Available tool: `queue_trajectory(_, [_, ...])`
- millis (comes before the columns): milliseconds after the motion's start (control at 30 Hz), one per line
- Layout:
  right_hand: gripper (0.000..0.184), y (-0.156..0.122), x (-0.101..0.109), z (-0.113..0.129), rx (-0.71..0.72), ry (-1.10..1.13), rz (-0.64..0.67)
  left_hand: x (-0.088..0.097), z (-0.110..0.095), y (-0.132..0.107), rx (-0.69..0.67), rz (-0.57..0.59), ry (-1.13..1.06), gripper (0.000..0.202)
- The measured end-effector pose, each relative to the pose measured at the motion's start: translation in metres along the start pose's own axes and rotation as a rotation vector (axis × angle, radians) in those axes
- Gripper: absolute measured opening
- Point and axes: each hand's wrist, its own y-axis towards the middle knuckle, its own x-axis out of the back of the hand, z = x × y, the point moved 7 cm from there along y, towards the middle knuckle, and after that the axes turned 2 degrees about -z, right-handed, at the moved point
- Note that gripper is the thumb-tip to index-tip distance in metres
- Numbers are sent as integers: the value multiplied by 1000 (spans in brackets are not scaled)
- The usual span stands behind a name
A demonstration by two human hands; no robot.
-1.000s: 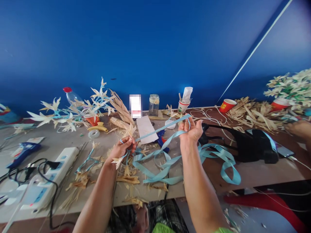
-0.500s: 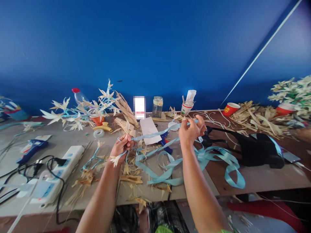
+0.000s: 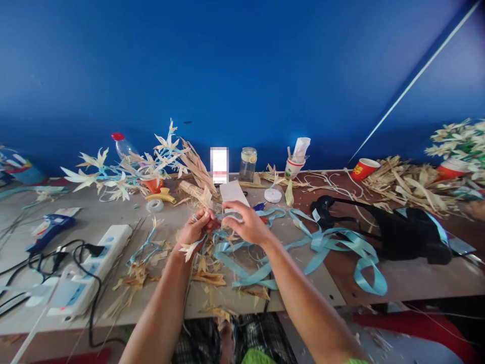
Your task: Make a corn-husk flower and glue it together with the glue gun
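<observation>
My left hand (image 3: 197, 226) is closed in a pinch on a corn-husk flower stem wrapped in light blue ribbon. A pale husk petal (image 3: 207, 196) sticks up above the fingers, and a small husk flower (image 3: 188, 251) hangs below the palm. Close by on the right is my right hand (image 3: 244, 222), its index finger and thumb curved and apart, with nothing visibly gripped. Slack blue ribbon (image 3: 250, 278) lies in loops on the table beneath and right of it. A small blue-wrapped branch (image 3: 147, 243) lies left of my left hand.
A husk flower arrangement (image 3: 113, 174) stands at back left. Left lie a power strip (image 3: 94, 273), cables and a blue glue gun (image 3: 51, 230). Behind are a glass jar (image 3: 248, 164), a paper cup (image 3: 293, 168) and a red cup (image 3: 364, 169). A black bag-like item (image 3: 409, 235) lies right.
My right hand has moved left and down to beside my left hand, and its fingers are now apart. The ribbon stretched between the hands has gone slack. My left hand keeps its hold.
</observation>
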Motion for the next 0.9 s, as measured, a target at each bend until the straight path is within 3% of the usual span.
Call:
queue_trajectory(133, [17, -2, -20, -10, -144, 47, 62, 1, 0, -1, 12, -14, 19, 25])
queue_trajectory(200, [21, -2, -15, -19, -229, 148, 49, 3, -2, -1, -3, -24, 12, 25])
queue_trajectory(333, [21, 1, 8, -30, -316, 475, -119, 8, -9, -1, -79, -70, -32, 25])
queue_trajectory(433, [19, 1, 19, -33, -329, 644, -231, 10, -13, 0, -128, -99, -18, 25])
queue_trajectory(700, [23, 2, 33, -29, -274, 850, -361, 16, -28, 1, -281, -181, -54, 26])
queue_trajectory(800, [22, 1, 37, -28, -249, 757, -376, 24, -27, 3, -310, -228, -25, 27])
queue_trajectory(900, [19, -2, 53, -25, -188, 382, -462, 39, -28, 5, -363, -337, 122, 29])
